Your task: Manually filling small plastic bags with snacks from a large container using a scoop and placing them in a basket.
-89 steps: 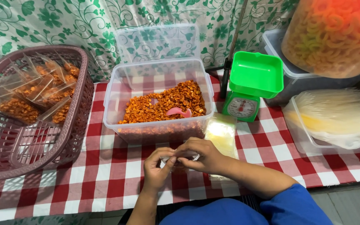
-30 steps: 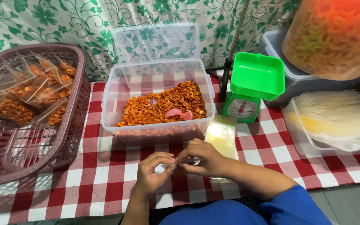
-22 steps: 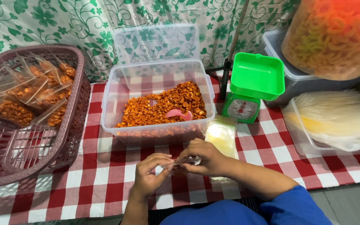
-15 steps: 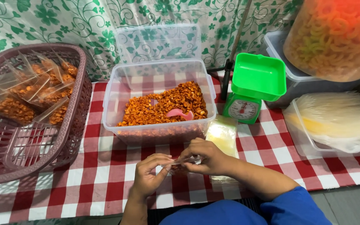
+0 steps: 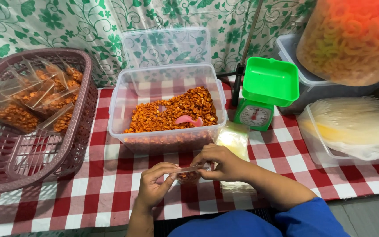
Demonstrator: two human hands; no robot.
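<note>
Basket (image 5: 73, 145): mauve plastic, left of the clear tub; several filled, closed snack packets (image 5: 31, 98) lie in its far half; the near half shows bare mesh; so part of the packing looks done.
Left hand (image 5: 154, 186): in front of the clear tub, a little left of its middle; fingers pinched together on the left end of the small packet's top edge.
Small packet (image 5: 188, 173): clear plastic, holding a small portion of orange snack; held between both hands just above the checked cloth (image 5: 110, 193), in front of the tub; its top strip is being pressed, so it appears filled and at the closing step.
Clear tub (image 5: 167, 112): roughly half full of loose orange snack with a pink scoop (image 5: 188, 120) resting in it; much appears left to pack.
Right hand (image 5: 224, 162): in front of the tub's right corner; fingers clamped on the packet's right end.
Empty bags (image 5: 233, 140): a flat stack right of the tub, partly under the right forearm.
Green scale (image 5: 266, 94): right of the tub; its tray is empty.
</note>
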